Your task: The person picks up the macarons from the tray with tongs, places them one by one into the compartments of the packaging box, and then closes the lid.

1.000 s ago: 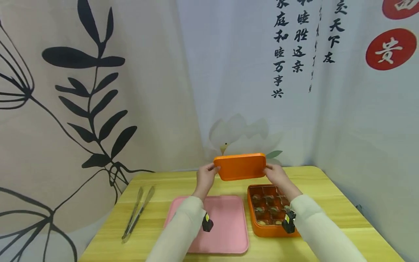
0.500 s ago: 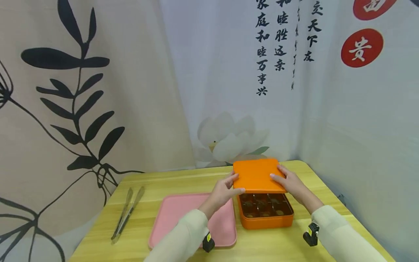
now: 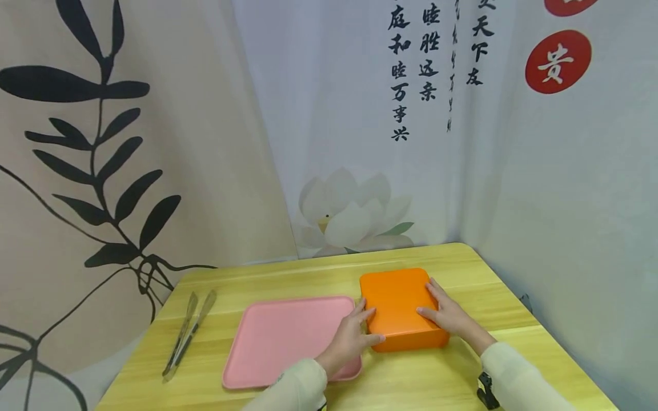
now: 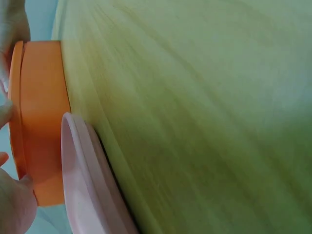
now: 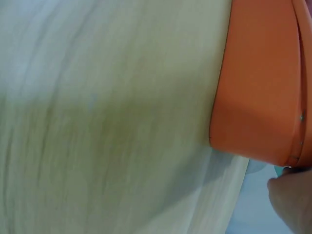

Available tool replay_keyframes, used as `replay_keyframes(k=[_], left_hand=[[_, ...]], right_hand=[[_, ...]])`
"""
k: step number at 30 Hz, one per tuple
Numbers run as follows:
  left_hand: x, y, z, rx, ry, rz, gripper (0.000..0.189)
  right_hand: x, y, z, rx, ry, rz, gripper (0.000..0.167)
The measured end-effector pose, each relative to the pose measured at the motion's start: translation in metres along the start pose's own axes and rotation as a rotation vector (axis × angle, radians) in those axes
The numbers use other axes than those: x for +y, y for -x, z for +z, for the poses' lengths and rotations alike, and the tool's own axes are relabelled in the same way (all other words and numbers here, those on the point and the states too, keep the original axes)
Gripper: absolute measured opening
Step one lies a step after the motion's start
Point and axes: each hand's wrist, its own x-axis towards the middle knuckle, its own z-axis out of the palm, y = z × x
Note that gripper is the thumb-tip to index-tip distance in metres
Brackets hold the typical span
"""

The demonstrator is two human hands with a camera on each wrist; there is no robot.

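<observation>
An orange lid lies on top of an orange box, covering its inside. My left hand holds the lid's near left corner, thumb at the front edge and fingers along the left edge. On the opposite side, my right hand grips the right edge, its thumb over the top. In the right wrist view a thin dark line runs between the box wall and the lid rim. Left of the box is a pink tray, its near right part behind my left hand and forearm.
Metal tongs lie at the left of the wooden table. A printed curtain hangs behind and to the right of the table.
Both hands have brought the lid from the air above the table down onto the box. The compartments seen earlier inside the box are now covered. The head view has shifted rightward.
</observation>
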Motion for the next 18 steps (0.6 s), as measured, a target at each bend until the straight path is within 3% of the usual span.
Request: replay_keyframes(k=[8, 12, 15, 18], left_hand=[[0.003, -0.015, -0.005, -0.005, -0.079, 0.052, 0.07], [0.004, -0.031, -0.014, -0.087, -0.172, 0.043, 0.083], [0.005, -0.041, -0.02, -0.173, -0.292, 0.012, 0.095], [0.006, -0.045, -0.024, -0.22, -0.422, -0.003, 0.1]], right_hand=[[0.007, 0.003, -0.004, -0.003, 0.002, 0.059, 0.087], [0.013, 0.009, -0.003, -0.015, 0.04, 0.099, 0.09], [0.014, 0.01, -0.003, -0.029, 0.095, 0.108, 0.091], [0.01, 0.01, -0.004, -0.037, 0.139, 0.091, 0.093]])
